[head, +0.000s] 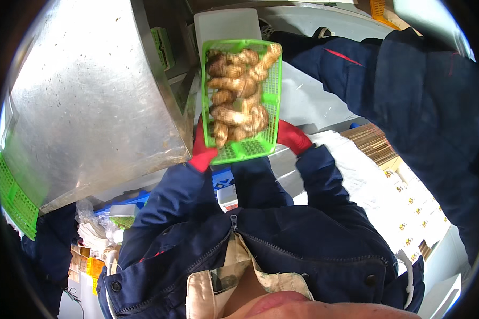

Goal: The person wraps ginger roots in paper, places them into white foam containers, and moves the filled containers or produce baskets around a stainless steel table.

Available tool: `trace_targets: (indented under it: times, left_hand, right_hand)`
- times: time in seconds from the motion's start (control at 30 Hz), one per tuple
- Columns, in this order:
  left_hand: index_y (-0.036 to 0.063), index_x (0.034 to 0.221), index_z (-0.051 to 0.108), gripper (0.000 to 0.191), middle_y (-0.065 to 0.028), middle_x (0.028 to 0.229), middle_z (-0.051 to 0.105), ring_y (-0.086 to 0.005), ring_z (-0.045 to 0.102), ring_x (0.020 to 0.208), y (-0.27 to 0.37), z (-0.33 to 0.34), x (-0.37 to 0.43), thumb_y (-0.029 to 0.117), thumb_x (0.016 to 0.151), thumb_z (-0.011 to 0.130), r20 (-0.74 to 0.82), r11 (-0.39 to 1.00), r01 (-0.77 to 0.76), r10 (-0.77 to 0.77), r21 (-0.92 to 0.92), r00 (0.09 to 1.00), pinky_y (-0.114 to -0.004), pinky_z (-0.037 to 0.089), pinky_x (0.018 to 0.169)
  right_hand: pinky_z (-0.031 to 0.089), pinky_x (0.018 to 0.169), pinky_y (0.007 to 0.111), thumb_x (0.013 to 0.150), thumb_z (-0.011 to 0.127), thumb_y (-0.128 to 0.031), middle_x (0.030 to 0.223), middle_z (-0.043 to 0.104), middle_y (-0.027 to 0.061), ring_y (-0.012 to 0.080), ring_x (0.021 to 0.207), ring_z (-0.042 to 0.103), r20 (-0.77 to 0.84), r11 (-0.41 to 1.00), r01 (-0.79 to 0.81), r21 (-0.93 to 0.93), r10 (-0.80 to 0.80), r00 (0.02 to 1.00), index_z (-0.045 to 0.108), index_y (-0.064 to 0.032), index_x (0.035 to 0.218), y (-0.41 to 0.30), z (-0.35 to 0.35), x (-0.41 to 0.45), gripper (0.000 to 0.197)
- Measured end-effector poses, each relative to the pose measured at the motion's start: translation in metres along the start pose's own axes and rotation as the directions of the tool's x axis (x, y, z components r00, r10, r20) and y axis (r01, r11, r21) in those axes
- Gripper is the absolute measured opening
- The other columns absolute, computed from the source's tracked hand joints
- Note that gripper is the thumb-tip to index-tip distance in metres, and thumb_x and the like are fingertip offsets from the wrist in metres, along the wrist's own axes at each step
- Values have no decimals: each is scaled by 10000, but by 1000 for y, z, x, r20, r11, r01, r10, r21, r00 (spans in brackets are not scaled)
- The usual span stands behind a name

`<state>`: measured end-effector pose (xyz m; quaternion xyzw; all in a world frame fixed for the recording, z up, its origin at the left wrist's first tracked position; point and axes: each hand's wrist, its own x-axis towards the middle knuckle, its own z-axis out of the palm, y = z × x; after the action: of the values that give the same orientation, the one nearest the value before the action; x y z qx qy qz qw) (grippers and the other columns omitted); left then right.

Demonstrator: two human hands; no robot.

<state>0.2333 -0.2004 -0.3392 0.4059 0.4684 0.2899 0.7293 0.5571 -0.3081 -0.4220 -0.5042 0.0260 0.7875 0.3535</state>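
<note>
A green plastic mesh basket (pixel 255 147) is held up in front of my body, clear of the steel table. Inside it lie several brown-and-cream mushrooms (pixel 233 84), thick-stemmed and slightly blurred, and one reaches the basket's far right corner. My left hand (pixel 203 149), in a red glove, grips the basket's near left side. On the right side, the red-gloved right hand (pixel 293 136) holds the same basket; its fingers are hidden behind the basket wall.
A stainless steel table (pixel 103 99) fills the left, with another green basket (pixel 16 195) at its outer edge. A grey-white bin (pixel 227 26) stands beyond my basket. Another person in dark blue clothing (pixel 419 103) is close on the right, near stacked flattened cardboard (pixel 370 143) and white printed cartons (pixel 411 203).
</note>
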Motion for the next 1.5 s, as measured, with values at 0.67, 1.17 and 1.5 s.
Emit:
trace_targets:
  times: [0.67,1.17,1.5]
  left_hand:
    - [35,1390,338,656,-150,1321,458,-263,463,1214,80,-7,-160,54,827,674,298,994,89,-103,60,949,-360,374,1008]
    - [134,1449,273,1056,-88,1333,463,-247,445,1224,278,-80,-167,-84,456,556,384,968,-4,103,-250,918,-362,449,933]
    - [87,1401,295,986,-96,1231,466,-275,473,1149,328,-253,-339,-36,454,539,-477,893,-447,373,-46,795,-373,439,936]
  right_hand:
    - [420,987,366,857,590,-132,1306,512,136,299,1194,503,-118,34,-130,-991,-687,717,506,-154,1306,-99,5,-68,457]
    - [472,905,408,748,606,-164,1094,643,143,324,1053,593,-241,-128,-521,-844,-778,580,611,-173,1156,-179,151,-476,409]
    - [465,900,394,753,585,-48,1076,638,115,314,1008,592,877,-965,51,-256,-210,432,660,-157,1051,-350,482,-311,326]
